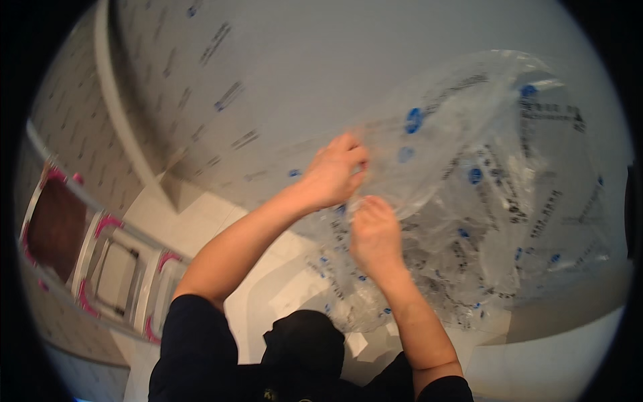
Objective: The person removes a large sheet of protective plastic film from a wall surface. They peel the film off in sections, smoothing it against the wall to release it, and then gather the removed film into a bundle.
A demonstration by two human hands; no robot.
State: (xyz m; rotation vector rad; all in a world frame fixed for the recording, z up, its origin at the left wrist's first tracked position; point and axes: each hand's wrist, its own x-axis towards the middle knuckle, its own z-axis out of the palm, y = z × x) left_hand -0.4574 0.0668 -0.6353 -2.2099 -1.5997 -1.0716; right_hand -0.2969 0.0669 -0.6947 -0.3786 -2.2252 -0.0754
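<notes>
A sheet of clear printed protective film (432, 130) hangs partly loose from a smooth grey panel (321, 65). My left hand (334, 173) is on the film's left edge, its curled fingers blurred by motion and pinching the plastic. Just below and to the right, my right hand (376, 233) grips a bunched part of the same film. Loose film bulges away from the panel on the right, and crumpled folds (447, 251) hang down towards the floor beyond my right forearm. My fingertips are partly hidden by the hands themselves.
An aluminium stepladder (135, 281) with pink corner pieces stands at the left. Behind it is another film-covered panel (75, 110), with a pale upright edge (118, 100) between the panels. Pale floor tiles (271, 281) lie below me, and crumpled film (361, 306) reaches down near my feet.
</notes>
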